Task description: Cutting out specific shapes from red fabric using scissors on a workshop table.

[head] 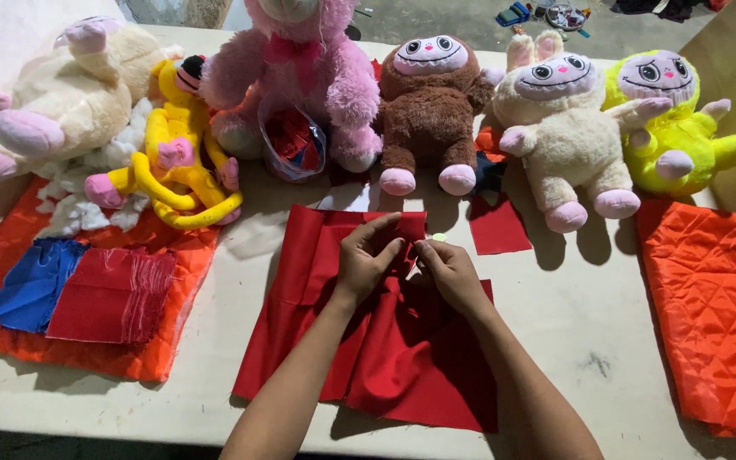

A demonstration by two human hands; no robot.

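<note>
Plush toys, a brown one (428,106) among them, line the table (572,315) beside orange quilted fabric (709,315).

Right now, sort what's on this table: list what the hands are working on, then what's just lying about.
In hand:
left hand
right hand
red cloth

Lying about:
brown plush toy
pink plush toy
yellow plush toy
cream plush toy
green plush toy
orange quilted cloth
blue cloth
small red square

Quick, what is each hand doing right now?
Left hand: fingers closed, pinching a fold of the red cloth.
Right hand: fingers closed on the same red cloth, beside the left hand.
</note>
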